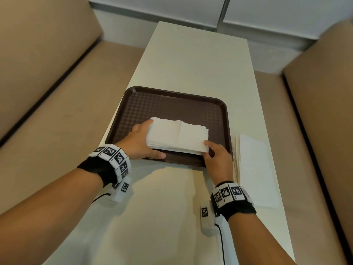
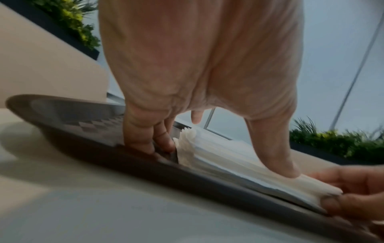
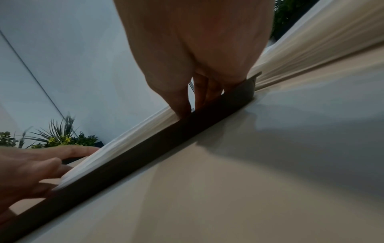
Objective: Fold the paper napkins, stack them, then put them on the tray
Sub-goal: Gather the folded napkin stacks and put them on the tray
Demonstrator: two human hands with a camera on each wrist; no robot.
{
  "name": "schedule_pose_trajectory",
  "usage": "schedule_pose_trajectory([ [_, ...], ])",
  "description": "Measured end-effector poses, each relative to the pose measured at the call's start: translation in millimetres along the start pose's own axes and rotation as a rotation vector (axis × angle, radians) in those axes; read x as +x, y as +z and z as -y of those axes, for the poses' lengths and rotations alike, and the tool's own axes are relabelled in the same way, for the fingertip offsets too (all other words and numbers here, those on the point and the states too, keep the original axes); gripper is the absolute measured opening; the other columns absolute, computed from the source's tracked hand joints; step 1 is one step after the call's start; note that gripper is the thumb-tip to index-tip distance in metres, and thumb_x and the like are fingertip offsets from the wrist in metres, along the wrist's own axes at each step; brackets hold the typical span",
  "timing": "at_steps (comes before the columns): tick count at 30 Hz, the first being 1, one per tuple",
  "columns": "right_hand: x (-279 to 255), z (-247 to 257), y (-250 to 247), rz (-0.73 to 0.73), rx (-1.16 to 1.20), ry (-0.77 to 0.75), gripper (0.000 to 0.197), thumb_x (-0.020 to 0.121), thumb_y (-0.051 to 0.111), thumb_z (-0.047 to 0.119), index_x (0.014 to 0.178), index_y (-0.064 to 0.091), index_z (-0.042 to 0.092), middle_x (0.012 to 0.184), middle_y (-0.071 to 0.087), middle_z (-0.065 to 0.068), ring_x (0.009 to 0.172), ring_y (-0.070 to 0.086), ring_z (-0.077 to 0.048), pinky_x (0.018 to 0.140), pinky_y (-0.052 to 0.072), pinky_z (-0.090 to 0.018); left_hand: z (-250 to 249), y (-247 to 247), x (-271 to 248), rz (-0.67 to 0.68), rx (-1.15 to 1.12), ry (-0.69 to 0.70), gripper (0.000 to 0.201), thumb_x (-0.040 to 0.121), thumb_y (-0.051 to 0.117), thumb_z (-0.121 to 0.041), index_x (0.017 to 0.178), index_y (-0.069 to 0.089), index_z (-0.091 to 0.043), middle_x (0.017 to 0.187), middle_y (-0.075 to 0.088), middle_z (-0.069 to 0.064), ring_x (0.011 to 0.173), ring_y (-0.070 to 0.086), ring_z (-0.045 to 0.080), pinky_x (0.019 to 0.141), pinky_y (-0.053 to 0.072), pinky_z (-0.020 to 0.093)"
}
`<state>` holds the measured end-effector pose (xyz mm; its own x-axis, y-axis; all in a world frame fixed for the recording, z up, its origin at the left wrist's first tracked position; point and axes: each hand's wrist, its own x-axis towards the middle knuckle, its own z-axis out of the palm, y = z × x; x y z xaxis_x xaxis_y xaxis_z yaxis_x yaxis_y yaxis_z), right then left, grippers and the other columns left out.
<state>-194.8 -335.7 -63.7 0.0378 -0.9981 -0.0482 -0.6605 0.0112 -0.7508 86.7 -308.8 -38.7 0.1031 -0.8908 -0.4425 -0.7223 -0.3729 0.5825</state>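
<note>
Plain white, that stack of napkins (image 1: 176, 135), with a second white pile (image 1: 255, 169) on the right. The tray (image 1: 172, 104) under the stack is dark brown with a chequered diamond pattern. Cream-coloured, the surface (image 1: 191, 64); tan, the bench seats (image 1: 47, 83) either side. Black wristbands (image 1: 112, 161) carry white tiles with black square codes. Green and yellow plants (image 2: 70, 18) beyond.

1. Tray (image 1: 126, 104): one, dark brown.
2. Stack of folded napkins (image 1: 177, 135): one, on the tray; sheet count cannot be determined.
3. Pile of unfolded napkins (image 1: 254, 169): one, on the table (image 1: 191, 60) right of the tray.
4. Table: one.
5. Hands: two, left hand (image 1: 138, 143) and right hand (image 1: 217, 159).
6. Wrist bands with markers: two.
7. Bench seats: two.
</note>
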Motion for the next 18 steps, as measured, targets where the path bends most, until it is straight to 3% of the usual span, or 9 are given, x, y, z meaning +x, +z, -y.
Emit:
schedule_pose_trajectory([
  [4, -1.3, 3.5, -4.1, 0.031, -0.009, 0.015, 0.041, 0.097, 0.064, 0.011, 0.137, 0.063, 0.02, 0.112, 0.059, 0.004, 0.096, 0.054, -0.011, 0.087, 0.04, -0.018, 0.3, 0.4, -5.1, -0.023, 0.02, -0.005, 0.134, 0.055, 0.092, -0.06, 0.155, 0.005, -0.041, 0.159, 0.016, -0.003, 0.144, 0.03, 0.027, 0.115, 0.037, 0.05],
  [6, -2.8, 4.4, -5.8, 0.052, 0.001, 0.019, 0.046, 0.096, 0.066, 0.011, 0.14, 0.059, 0.022, 0.117, 0.06, 0.001, 0.099, 0.056, -0.011, 0.089, 0.04, -0.02, -6.1, 1.5, -6.4, -0.094, 0.109, 0.016, 0.13, 0.056, 0.09, -0.061, 0.154, 0.008, -0.04, 0.161, 0.009, -0.003, 0.147, 0.019, 0.03, 0.115, 0.034, 0.054],
  [10, -6.9, 6.2, -8.5, 0.07, 0.02, 0.014, 0.052, 0.093, 0.067, 0.007, 0.141, 0.057, 0.024, 0.124, 0.058, -0.001, 0.105, 0.059, -0.011, 0.094, 0.046, -0.023, -27.7, 6.1, -4.3, -0.185, 0.389, 0.232, 0.106, 0.07, 0.078, -0.066, 0.154, 0.018, -0.042, 0.166, -0.007, -0.008, 0.153, 0.001, 0.026, 0.12, 0.02, 0.059],
  [13, -10.7, 12.6, -11.7, 0.073, -0.025, 0.015, 0.053, 0.094, 0.065, 0.009, 0.144, 0.053, 0.023, 0.13, 0.053, -0.001, 0.107, 0.055, -0.012, 0.096, 0.043, -0.024, -42.9, 13.6, 2.6, -0.148, 0.521, 0.36, 0.081, 0.087, 0.061, -0.066, 0.155, 0.021, -0.045, 0.168, -0.007, -0.009, 0.155, -0.003, 0.024, 0.121, 0.015, 0.061],
  [18, -16.9, 18.1, -17.7, 0.041, -0.013, -0.002, 0.047, 0.096, 0.062, 0.008, 0.14, 0.055, 0.021, 0.133, 0.054, 0.001, 0.115, 0.056, -0.012, 0.096, 0.043, -0.023, -46.2, 27.6, 16.4, -0.031, 0.651, 0.333, 0.056, 0.101, 0.039, -0.06, 0.154, 0.025, -0.047, 0.169, 0.002, -0.002, 0.154, 0.005, 0.026, 0.118, 0.025, 0.057],
])
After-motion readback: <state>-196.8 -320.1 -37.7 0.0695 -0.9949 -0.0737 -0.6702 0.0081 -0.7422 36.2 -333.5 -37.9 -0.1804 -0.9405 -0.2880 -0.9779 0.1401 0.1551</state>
